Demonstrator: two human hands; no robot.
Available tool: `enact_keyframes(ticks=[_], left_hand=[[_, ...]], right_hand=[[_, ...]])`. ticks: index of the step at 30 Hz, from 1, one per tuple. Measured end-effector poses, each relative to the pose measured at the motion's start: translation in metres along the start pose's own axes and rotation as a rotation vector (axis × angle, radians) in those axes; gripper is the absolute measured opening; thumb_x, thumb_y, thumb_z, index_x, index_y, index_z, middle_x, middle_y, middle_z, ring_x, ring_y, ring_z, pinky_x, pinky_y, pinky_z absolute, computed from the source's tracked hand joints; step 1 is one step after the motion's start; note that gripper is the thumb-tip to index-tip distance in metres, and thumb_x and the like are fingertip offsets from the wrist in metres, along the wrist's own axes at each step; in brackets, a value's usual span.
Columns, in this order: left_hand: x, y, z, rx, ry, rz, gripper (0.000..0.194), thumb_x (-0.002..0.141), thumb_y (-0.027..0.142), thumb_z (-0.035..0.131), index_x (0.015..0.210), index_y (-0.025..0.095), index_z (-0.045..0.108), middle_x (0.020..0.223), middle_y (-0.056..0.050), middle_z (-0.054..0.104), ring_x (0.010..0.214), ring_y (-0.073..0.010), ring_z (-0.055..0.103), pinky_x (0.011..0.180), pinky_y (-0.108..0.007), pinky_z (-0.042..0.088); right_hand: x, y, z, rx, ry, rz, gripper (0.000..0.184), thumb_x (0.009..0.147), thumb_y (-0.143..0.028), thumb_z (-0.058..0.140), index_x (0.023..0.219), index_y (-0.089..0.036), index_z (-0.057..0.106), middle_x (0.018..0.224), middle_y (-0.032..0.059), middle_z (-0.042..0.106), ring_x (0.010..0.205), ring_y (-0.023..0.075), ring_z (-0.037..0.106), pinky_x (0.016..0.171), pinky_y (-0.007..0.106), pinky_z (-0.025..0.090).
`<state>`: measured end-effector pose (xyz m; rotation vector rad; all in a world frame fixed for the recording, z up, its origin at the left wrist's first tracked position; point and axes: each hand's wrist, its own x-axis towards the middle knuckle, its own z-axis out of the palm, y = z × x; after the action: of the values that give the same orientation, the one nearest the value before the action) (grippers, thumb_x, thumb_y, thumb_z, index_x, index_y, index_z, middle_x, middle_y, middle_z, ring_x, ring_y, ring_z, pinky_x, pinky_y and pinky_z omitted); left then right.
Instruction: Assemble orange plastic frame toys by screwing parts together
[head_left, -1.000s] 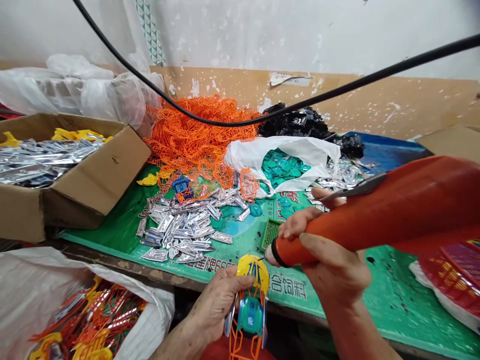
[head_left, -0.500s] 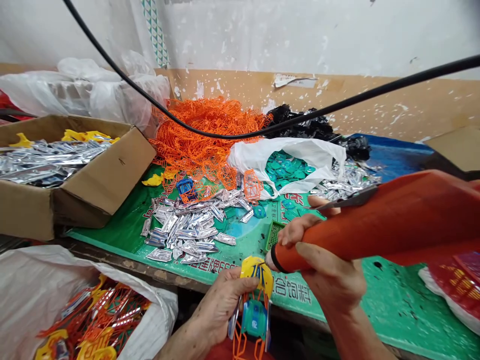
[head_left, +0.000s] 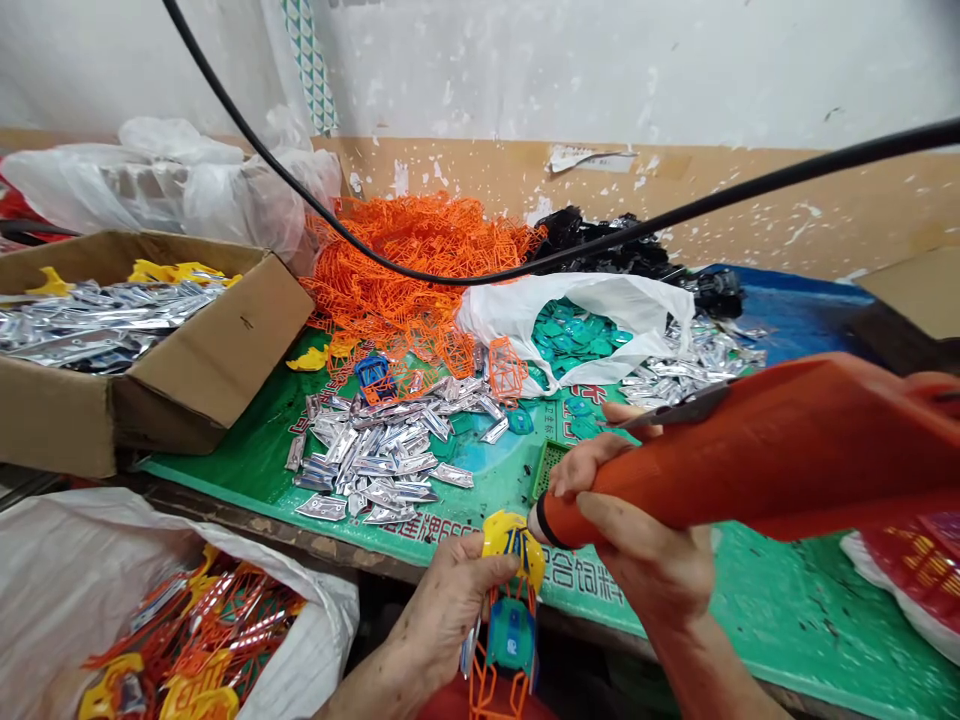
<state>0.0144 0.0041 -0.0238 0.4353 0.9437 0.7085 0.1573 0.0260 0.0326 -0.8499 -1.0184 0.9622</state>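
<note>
My left hand grips a toy car body at the front edge of the table. It has a yellow nose, an orange lattice frame, a green middle piece and silvery side panels. Wrapped around a red-orange electric screwdriver, my right hand keeps it slanted, with the nose pointing down and left. The pale tip of the screwdriver meets the yellow nose; the exact contact is too small to make out. Silvery panels lie in a loose pile beyond my left hand, and a small green basket stands behind the tip.
Orange frames are heaped at the back, beside a white bag of green pieces. A cardboard box of silvery parts stands left, above a white sack of assembled pieces. A black cable hangs across the view.
The screwdriver has moved slightly left and down, its tip now against the yellow nose. My left hand still grips the toy car body in nearly the same place.
</note>
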Motion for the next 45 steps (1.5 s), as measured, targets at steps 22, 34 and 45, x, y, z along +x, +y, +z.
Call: enact_keyframes(ticks=[22, 34, 45], left_hand=[[-0.001, -0.007, -0.013, 0.053, 0.021, 0.056, 0.03, 0.061, 0.032, 0.078, 0.077, 0.008, 0.07, 0.064, -0.005, 0.065, 0.048, -0.0084, 0.051, 0.045, -0.019, 0.038], [0.0, -0.001, -0.009, 0.049, -0.005, -0.005, 0.03, 0.063, 0.033, 0.078, 0.08, 0.009, 0.07, 0.067, -0.007, 0.068, 0.053, -0.0112, 0.058, 0.051, -0.02, 0.044], [0.001, 0.0, -0.007, 0.032, -0.014, -0.029, 0.031, 0.061, 0.033, 0.079, 0.078, 0.008, 0.07, 0.067, -0.006, 0.067, 0.052, -0.0103, 0.057, 0.05, -0.02, 0.043]], right_hand=[[0.012, -0.011, 0.0, 0.138, 0.054, -0.093, 0.049, 0.063, -0.014, 0.067, 0.109, -0.025, 0.055, 0.064, -0.0045, 0.061, 0.057, 0.0151, 0.056, 0.057, 0.032, 0.048], [0.055, 0.04, -0.029, -0.103, 0.313, -0.163, 0.016, 0.057, -0.019, 0.074, 0.067, -0.016, 0.062, 0.061, -0.0024, 0.06, 0.053, 0.014, 0.055, 0.055, 0.032, 0.046], [0.056, 0.053, -0.028, -0.143, 0.325, -0.14, 0.018, 0.057, -0.02, 0.075, 0.071, -0.016, 0.064, 0.062, -0.0026, 0.061, 0.055, 0.0142, 0.056, 0.059, 0.033, 0.046]])
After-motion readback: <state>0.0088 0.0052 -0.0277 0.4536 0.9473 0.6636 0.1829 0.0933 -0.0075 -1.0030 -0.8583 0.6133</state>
